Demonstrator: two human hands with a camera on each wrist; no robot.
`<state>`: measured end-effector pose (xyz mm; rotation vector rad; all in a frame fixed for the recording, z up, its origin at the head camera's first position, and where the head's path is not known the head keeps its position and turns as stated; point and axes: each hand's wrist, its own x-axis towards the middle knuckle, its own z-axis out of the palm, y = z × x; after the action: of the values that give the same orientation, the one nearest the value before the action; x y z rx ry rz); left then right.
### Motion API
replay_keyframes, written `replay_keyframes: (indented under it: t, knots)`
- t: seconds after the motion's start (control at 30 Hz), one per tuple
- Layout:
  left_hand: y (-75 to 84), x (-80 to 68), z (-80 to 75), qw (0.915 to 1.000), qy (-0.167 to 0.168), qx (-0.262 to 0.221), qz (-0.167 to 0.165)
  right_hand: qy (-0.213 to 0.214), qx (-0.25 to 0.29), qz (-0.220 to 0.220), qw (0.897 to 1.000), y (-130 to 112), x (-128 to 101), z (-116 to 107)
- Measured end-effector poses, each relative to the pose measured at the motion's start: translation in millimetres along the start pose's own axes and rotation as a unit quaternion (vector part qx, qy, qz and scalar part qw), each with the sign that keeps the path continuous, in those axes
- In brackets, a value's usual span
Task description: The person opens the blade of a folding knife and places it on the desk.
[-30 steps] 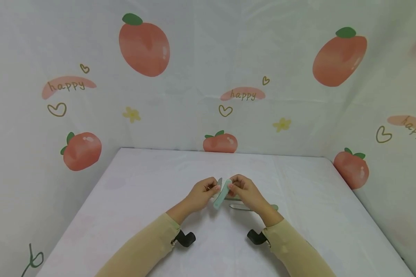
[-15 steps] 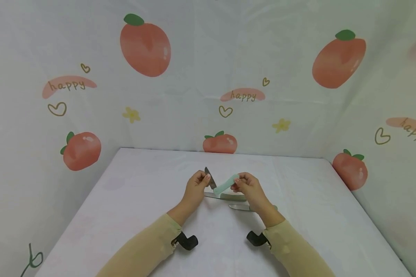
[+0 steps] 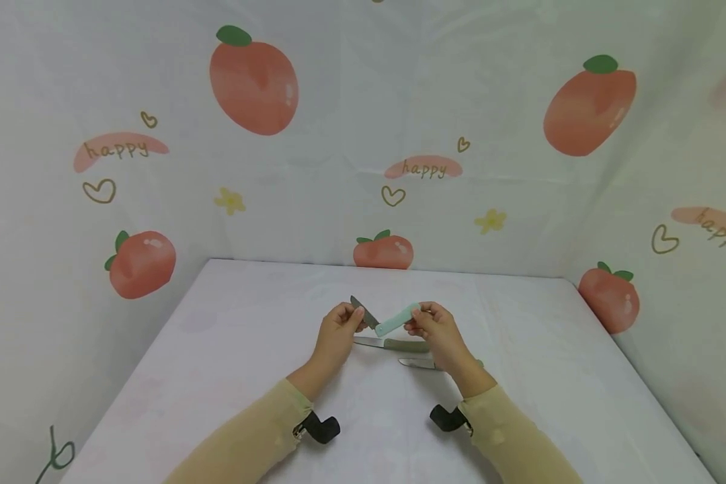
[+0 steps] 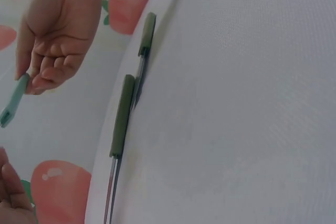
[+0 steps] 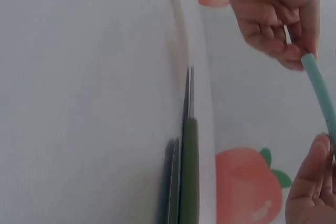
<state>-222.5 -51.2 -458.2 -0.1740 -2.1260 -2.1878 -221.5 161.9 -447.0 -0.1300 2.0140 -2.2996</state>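
Between my two hands is a folding knife with a mint-green handle (image 3: 397,320), held up over the table, its dark blade (image 3: 363,311) swung out so both form a wide V. My left hand (image 3: 335,337) pinches the blade between thumb and fingers. The far end of the handle is pinched by my right hand (image 3: 440,333). In the left wrist view the right hand (image 4: 63,30) shows with curled fingers at the handle. Seen from the right wrist, the left hand (image 5: 281,17) is close to the handle's pivot end, and the blade is hidden there.
On the white table (image 3: 230,376) below lies a larger knife with an olive-green handle (image 3: 407,345), blade toward the left. Nearer me is a smaller knife (image 3: 416,363), partly covered by the right hand. A fruit-printed curtain (image 3: 314,195) stands behind the table.
The blade has swung away from the handle, opening the knife wide. My left hand has moved left and my right hand slightly right, uncovering more of the larger knife.
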Motion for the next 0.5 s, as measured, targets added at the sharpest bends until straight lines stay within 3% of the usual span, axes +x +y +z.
replay_keyframes:
  t: [0.27, 0.5]
  knots:
    - [8.4, 9.2, -23.2, 0.9922, -0.092, 0.039, -0.074, -0.084, -0.053, 0.011, 0.995, -7.3, 3.1, -13.2]
    - [8.4, 15.4, -35.2, 0.9701, -0.190, 0.103, -0.110, -0.167, -0.140, 0.060, 0.974, -18.2, 10.3, -29.7]
